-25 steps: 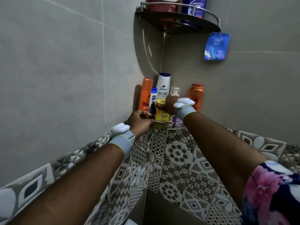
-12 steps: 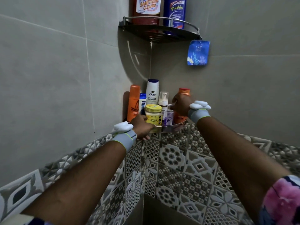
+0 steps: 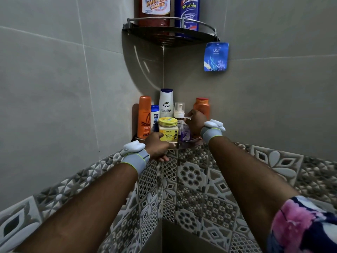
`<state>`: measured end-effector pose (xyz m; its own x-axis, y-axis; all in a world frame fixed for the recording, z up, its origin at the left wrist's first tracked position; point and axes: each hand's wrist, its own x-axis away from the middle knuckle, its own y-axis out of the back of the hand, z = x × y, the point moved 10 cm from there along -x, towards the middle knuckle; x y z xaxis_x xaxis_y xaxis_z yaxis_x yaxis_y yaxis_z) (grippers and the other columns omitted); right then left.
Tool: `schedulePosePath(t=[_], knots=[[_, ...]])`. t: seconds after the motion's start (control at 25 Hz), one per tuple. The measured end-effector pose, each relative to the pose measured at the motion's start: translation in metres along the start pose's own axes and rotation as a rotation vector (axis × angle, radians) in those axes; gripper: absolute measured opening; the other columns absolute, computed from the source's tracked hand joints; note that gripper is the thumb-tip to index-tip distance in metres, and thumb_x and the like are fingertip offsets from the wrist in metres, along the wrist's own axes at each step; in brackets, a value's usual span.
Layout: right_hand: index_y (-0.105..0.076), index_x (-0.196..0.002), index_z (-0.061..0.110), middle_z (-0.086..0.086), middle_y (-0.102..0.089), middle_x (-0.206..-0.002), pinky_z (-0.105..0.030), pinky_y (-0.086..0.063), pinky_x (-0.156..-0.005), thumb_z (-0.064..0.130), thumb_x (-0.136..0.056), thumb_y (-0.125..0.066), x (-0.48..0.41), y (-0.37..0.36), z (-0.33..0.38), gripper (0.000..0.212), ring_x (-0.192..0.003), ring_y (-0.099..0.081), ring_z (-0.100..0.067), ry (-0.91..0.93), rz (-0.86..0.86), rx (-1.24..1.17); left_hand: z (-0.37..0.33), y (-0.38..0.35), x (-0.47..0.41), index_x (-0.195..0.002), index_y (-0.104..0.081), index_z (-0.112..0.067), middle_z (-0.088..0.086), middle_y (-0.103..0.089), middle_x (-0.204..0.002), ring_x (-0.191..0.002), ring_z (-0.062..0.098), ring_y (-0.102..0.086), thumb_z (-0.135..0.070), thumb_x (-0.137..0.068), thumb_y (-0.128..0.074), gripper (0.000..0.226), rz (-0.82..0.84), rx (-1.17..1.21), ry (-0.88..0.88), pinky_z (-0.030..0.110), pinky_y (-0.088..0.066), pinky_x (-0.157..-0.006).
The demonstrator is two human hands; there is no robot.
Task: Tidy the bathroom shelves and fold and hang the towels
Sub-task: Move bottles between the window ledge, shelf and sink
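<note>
Two corner shelves sit where the tiled walls meet. On the lower shelf (image 3: 193, 141) the left hand (image 3: 156, 146) curls round the front rim at seven o'clock, thumb by the foot of the yellow jar (image 3: 167, 130), which stands right at the six o'clock edge. Packed close behind it are a tall orange bottle (image 3: 144, 117) at ten, a small blue bottle (image 3: 155, 114), the Dove bottle (image 3: 166, 103) at twelve, a pump bottle (image 3: 179, 110) at one and a squat orange bottle (image 3: 202, 105) at two, hard against the wall. The right hand (image 3: 196, 121) reaches in at three, fingers curled, pinching a small white thing (image 3: 188, 118) too tiny to name, above a purple packet (image 3: 186, 133). Gaps between the bottles are slim. Overhead, the upper shelf (image 3: 169, 36) keeps a red cleaner bottle (image 3: 155, 10) and a blue bottle (image 3: 187, 13) behind its rail; a blue sachet (image 3: 216, 56) hangs off its right end.
</note>
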<state>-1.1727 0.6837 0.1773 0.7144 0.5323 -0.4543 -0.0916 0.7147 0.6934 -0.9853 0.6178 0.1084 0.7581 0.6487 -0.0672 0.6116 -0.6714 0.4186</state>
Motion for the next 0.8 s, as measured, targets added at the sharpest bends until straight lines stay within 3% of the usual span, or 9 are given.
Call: schedulePosePath(t=[0.08,0.2,0.4,0.52,0.6,0.68,0.8], knots=[[-0.061,-0.109,0.009,-0.015,-0.066,-0.113,-0.027,-0.043,-0.081,0.023,-0.09,-0.061,-0.003,0.001,-0.003,0.023,-0.103,-0.06,-0.031,-0.009,-0.004,0.0,0.002,0.0,0.001,-0.151,-0.022,-0.009,0.014,-0.055,-0.117,-0.042,0.019,-0.061,-0.014,-0.088,-0.067,0.077,0.008,-0.002,-0.005,0.022,-0.048,-0.038],[-0.061,-0.11,0.009,-0.017,-0.066,-0.111,-0.029,-0.045,-0.079,0.02,-0.091,-0.058,-0.004,0.002,-0.005,0.022,-0.101,-0.061,-0.033,0.0,0.005,0.034,0.003,0.002,-0.001,-0.15,-0.024,-0.009,0.015,-0.047,-0.141,-0.037,0.016,-0.06,-0.012,-0.088,-0.066,0.075,-0.003,0.003,-0.014,0.023,-0.048,-0.039],[-0.058,-0.113,0.01,-0.016,-0.065,-0.113,-0.025,-0.038,-0.075,0.021,-0.09,-0.06,-0.003,0.002,-0.005,0.025,-0.102,-0.059,-0.033,0.023,0.006,0.038,0.001,0.002,0.001,-0.149,-0.025,-0.009,0.016,-0.042,-0.146,-0.037,0.016,-0.06,-0.01,-0.09,-0.064,0.071,0.001,-0.008,-0.017,0.024,-0.048,-0.041],[-0.056,-0.115,0.005,-0.019,-0.062,-0.114,-0.029,-0.038,-0.077,0.016,-0.09,-0.06,0.006,0.018,0.001,0.028,-0.105,-0.056,-0.035,0.045,-0.065,0.001,-0.003,0.011,0.003,-0.135,-0.046,-0.012,0.009,-0.051,-0.136,-0.042,0.021,-0.061,-0.009,-0.087,-0.065,0.052,-0.096,-0.027,-0.072,0.026,-0.048,-0.042],[-0.056,-0.114,0.004,-0.02,-0.059,-0.116,-0.03,-0.035,-0.079,0.014,-0.091,-0.057,0.018,0.037,0.003,0.025,-0.106,-0.055,-0.036,0.05,-0.151,-0.02,-0.014,0.018,0.008,-0.108,-0.06,-0.019,0.003,-0.06,-0.121,-0.05,0.027,-0.064,-0.007,-0.082,-0.066,0.029,-0.212,-0.036,-0.164,0.026,-0.048,-0.044],[-0.056,-0.111,0.005,-0.02,-0.061,-0.113,-0.032,-0.038,-0.078,0.019,-0.092,-0.054,0.034,0.052,-0.001,0.024,-0.103,-0.056,-0.038,0.026,-0.214,-0.023,-0.028,0.013,0.016,-0.085,-0.061,-0.025,0.002,-0.068,-0.101,-0.064,0.029,-0.067,-0.008,-0.077,-0.068,0.02,-0.278,-0.045,-0.27,0.029,-0.054,-0.056],[-0.061,-0.101,0.008,-0.018,-0.066,-0.104,-0.034,-0.042,-0.074,0.026,-0.092,-0.053,0.062,0.062,-0.021,0.022,-0.096,-0.06,-0.037,-0.004,-0.242,0.032,-0.043,-0.027,0.025,-0.074,-0.063,-0.022,0.003,-0.069,-0.081,-0.072,0.021,-0.063,-0.011,-0.076,-0.071,0.014,-0.194,-0.039,-0.375,0.026,-0.051,-0.072]])
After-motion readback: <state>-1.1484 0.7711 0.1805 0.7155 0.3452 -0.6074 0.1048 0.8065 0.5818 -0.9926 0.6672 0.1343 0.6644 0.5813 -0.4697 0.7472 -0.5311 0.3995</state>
